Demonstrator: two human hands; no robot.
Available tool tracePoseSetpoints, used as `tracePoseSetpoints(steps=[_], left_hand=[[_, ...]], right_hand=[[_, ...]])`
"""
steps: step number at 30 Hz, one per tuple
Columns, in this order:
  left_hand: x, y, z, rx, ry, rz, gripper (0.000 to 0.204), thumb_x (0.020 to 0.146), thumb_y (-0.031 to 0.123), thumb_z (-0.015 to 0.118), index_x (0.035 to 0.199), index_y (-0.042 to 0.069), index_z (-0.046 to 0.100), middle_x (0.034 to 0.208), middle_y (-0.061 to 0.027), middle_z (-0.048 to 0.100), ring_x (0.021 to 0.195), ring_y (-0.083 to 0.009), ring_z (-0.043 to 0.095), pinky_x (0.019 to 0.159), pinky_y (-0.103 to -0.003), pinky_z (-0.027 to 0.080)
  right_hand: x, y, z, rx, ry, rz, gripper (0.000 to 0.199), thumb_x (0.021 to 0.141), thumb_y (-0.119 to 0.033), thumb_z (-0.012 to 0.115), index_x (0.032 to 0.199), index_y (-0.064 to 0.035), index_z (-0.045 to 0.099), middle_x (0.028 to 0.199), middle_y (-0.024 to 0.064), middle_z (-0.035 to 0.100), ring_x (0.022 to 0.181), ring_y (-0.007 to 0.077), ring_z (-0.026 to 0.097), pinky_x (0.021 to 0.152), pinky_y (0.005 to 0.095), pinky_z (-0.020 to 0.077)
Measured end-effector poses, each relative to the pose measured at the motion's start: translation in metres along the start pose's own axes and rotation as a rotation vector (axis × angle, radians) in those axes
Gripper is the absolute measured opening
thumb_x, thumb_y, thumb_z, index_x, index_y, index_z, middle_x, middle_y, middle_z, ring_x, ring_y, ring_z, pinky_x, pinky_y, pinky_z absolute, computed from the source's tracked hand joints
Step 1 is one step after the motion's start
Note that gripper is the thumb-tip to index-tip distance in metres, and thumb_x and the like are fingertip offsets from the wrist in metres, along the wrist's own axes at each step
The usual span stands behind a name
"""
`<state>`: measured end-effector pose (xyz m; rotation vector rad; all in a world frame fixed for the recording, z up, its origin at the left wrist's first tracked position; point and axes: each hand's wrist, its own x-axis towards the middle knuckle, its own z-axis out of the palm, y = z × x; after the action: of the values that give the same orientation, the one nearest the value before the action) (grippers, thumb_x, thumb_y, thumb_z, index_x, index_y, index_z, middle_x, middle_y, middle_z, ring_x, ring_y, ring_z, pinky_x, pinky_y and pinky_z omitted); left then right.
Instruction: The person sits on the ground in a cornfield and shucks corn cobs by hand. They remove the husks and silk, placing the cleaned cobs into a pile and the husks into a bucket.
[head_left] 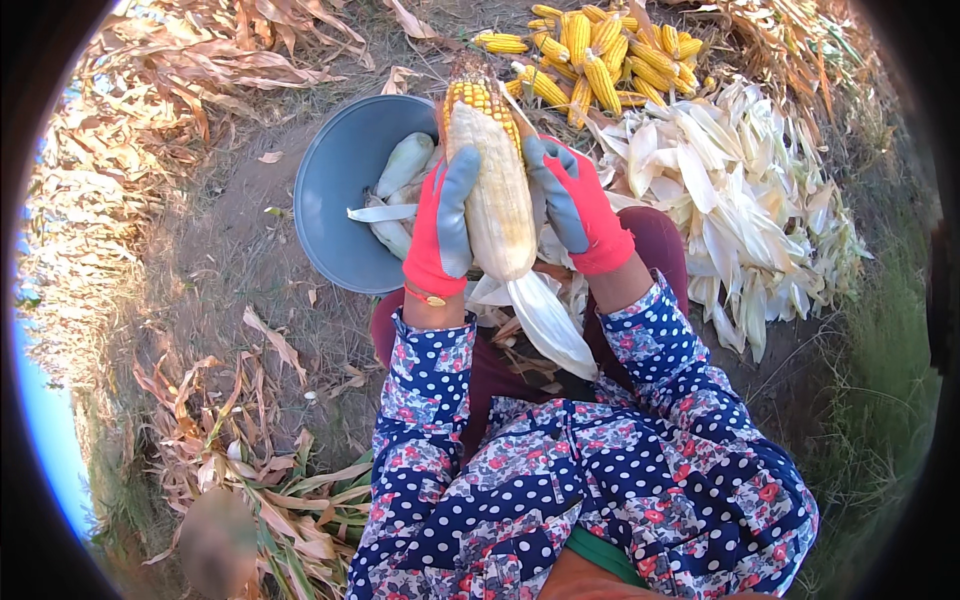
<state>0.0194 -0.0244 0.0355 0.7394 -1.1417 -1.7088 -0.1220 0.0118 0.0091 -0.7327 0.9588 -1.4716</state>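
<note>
Both my hands, in red gloves with grey palms, hold up a large ear of corn (497, 190) over my lap. Its tip points away from me, with yellow kernels and dark silk bared there. Pale husk still wraps the rest, and one leaf hangs toward my lap. My left hand (442, 220) is closed on the ear's left side, thumb lying along the husk. Along the right side my right hand (577, 203) grips too; its fingers are partly hidden behind the ear. Just left of my left hand stands a grey bucket (325, 205) with several unhusked ears (407, 165) in it.
A pile of husked yellow corn ears (600, 60) lies at the far side. Right of my knee is a heap of pale husks (735, 190). Dry stalks and leaves (110, 190) cover the left, more lie at lower left (290, 500), and grass (880, 380) grows at right.
</note>
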Motion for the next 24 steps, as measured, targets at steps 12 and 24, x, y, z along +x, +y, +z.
tracePoseSetpoints(steps=[12,24], left_hand=[[0.020,-0.006,-0.002,-0.334,0.156,0.064,0.065,0.088,0.054,0.050,0.123,0.000,0.047,0.105,-0.0162,0.060,0.095,-0.0295,0.062,0.083,-0.040,0.052],[0.025,-0.008,-0.072,-0.416,0.426,0.068,0.058,0.096,0.049,0.029,0.121,0.001,0.050,0.109,-0.0216,0.061,0.096,-0.0336,0.063,0.086,-0.046,0.052]], right_hand=[[0.006,-0.005,-0.007,0.547,-0.109,-0.228,0.039,0.097,-0.038,0.051,0.110,-0.0022,0.058,0.110,0.0089,0.060,0.097,0.0163,0.059,0.089,0.0339,0.0462],[0.015,-0.007,-0.024,0.718,-0.395,-0.205,0.089,0.084,-0.064,0.053,0.142,-0.0014,0.030,0.146,0.0161,0.035,0.135,0.0281,0.034,0.114,0.0444,0.0242]])
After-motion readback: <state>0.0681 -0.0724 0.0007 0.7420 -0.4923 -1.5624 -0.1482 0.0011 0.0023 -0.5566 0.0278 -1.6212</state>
